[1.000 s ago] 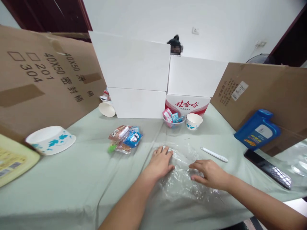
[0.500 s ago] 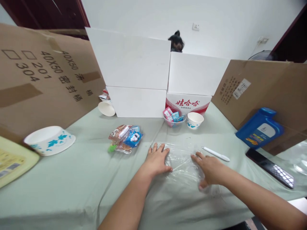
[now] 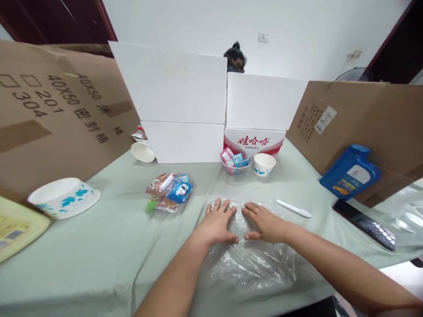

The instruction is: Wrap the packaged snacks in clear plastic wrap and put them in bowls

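Observation:
A clear plastic bag (image 3: 251, 264) lies crinkled on the green tablecloth (image 3: 109, 259) in front of me. My left hand (image 3: 220, 223) presses on its upper left part, fingers spread and palm down. Close beside it, my right hand (image 3: 264, 223) lies on the bag too, with fingers stretched out toward the left. Neither hand grasps anything. Just right of the bag rests a white pen-like tool (image 3: 293, 208) with a thin tip. Left of my left hand sits a pile of small snack packets (image 3: 170, 192) in brown, blue and clear wrappers.
Behind are a clear bowl of pink and blue packets (image 3: 236, 163), a paper bowl (image 3: 264, 165) and a white carton (image 3: 185, 141). A blue bottle (image 3: 352, 172) and a phone (image 3: 364, 224) are right. Another paper bowl (image 3: 64, 199) lies tipped at left. A person's head (image 3: 235, 58) shows beyond.
My right hand has moved left across the bag, near my left hand. More of the bag now shows spread toward me. My left hand stays nearly in place. The view has shifted slightly.

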`<state>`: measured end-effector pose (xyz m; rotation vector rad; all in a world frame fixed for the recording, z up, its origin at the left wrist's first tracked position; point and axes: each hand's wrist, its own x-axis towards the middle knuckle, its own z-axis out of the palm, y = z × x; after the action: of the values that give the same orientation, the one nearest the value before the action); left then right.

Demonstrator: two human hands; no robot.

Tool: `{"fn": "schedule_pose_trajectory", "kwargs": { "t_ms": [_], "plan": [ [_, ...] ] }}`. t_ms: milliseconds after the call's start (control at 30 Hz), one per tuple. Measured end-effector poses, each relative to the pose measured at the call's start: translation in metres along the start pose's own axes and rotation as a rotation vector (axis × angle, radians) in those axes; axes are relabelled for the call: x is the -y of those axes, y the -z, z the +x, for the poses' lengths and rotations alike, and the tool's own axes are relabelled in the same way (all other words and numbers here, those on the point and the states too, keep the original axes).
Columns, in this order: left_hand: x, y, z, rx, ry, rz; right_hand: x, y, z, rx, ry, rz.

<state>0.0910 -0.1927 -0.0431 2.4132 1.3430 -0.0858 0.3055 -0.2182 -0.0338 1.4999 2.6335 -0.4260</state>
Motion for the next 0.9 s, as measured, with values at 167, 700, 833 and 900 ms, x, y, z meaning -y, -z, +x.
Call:
{"fn": "schedule_pose_trajectory", "kwargs": {
  "t_ms": [167,700,833,900],
  "plan": [
    [0.006,0.001,0.003,-0.007,0.037,0.015,-0.02,-0.019,0.002,-0.043,-0.246,-0.077],
    [-0.004,0.019,-0.009,-0.198,-0.057,-0.053,-0.04,-0.012,-0.106,-0.448,0.109,0.41],
    [-0.024,0.027,-0.036,-0.008,-0.258,-0.165,-0.016,-0.036,-0.136,-0.201,0.177,0.254],
    [-0.038,0.023,-0.048,0.157,-0.346,-0.121,-0.012,-0.052,-0.143,-0.172,0.146,0.172]
  ]
}}
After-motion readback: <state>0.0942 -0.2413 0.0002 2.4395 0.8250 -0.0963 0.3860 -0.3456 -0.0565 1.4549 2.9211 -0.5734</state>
